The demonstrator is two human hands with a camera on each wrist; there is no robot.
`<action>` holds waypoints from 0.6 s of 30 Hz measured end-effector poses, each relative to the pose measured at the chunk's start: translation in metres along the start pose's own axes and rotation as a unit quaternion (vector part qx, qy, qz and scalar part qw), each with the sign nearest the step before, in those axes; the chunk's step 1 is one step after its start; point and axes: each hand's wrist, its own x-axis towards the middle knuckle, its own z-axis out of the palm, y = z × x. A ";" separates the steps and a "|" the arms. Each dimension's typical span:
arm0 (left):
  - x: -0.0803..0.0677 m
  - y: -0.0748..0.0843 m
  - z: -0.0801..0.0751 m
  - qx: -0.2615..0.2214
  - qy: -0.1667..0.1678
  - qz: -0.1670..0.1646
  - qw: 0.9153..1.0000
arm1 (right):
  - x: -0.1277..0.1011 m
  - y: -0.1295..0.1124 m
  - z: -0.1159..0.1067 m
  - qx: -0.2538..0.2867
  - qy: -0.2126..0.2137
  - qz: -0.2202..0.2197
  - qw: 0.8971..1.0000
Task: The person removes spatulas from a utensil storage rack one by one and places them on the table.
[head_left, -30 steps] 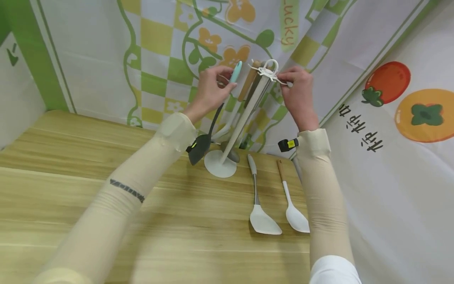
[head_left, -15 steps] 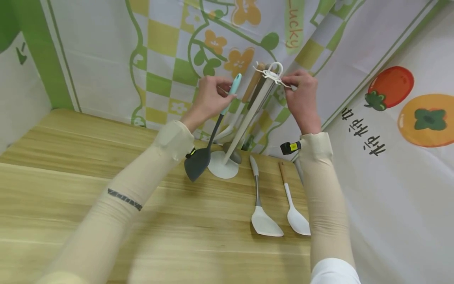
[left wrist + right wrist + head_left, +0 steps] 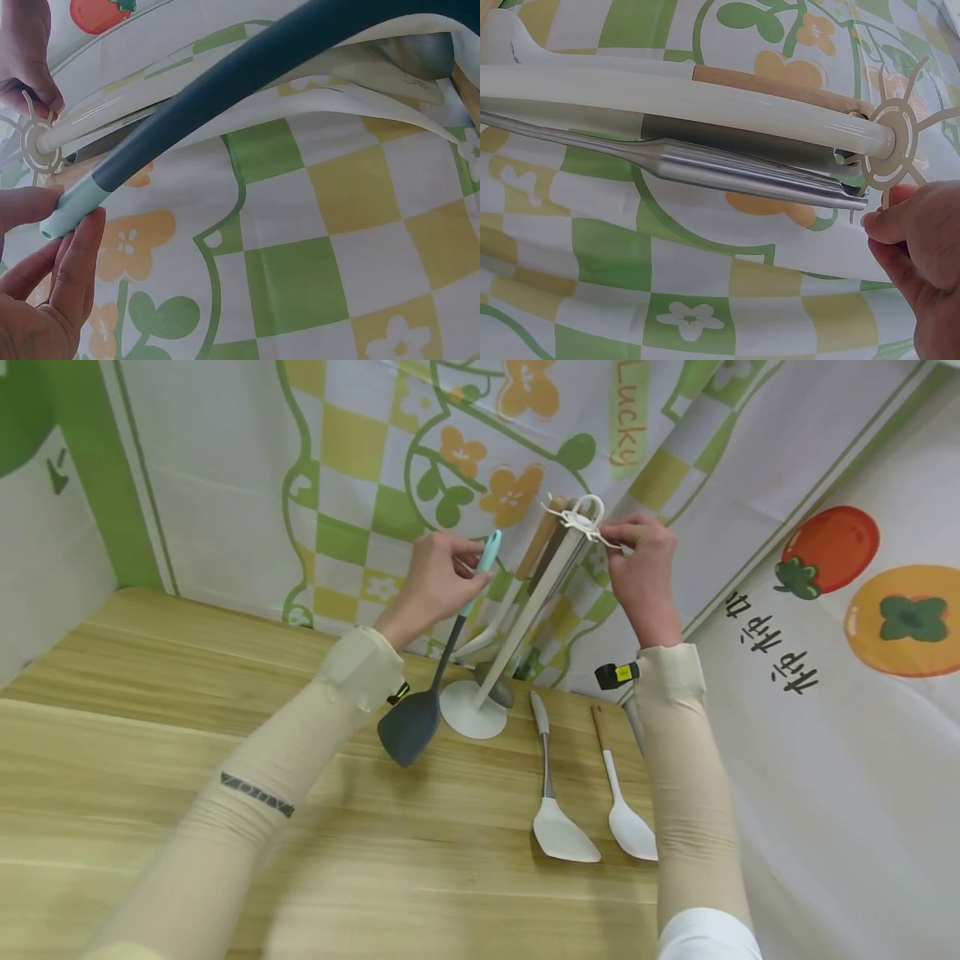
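Lower now, the dark spatula (image 3: 408, 735) is swinging out to the left of the white rack (image 3: 525, 610), its flat rubbery blade near the wooden tabletop (image 3: 150, 710). Left hand (image 3: 435, 581) fingers are pinching its smooth mint handle. Right hand (image 3: 641, 568) fingers are pinching a thin rack hook.

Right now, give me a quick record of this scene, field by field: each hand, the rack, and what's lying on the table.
left hand: pinches the mint-green handle end of the dark grey spatula, clear of the rack
right hand: pinches a hook at the top of the white utensil rack
on rack: a wooden-handled utensil and a steel-handled utensil hang there
on table: white turner and white spoon, lying side by side beside the right forearm
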 end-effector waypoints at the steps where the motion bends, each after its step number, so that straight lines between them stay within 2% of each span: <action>1: -0.001 0.000 0.000 0.001 -0.003 -0.001 1.000 | 0.000 0.000 0.000 0.001 0.000 0.002 1.000; 11: -0.012 -0.004 -0.003 0.029 -0.008 -0.028 0.999 | -0.004 0.001 -0.001 0.005 0.003 0.001 1.000; 18: -0.018 -0.010 -0.007 0.055 0.003 -0.064 0.996 | -0.003 -0.002 -0.003 -0.005 -0.002 -0.007 1.000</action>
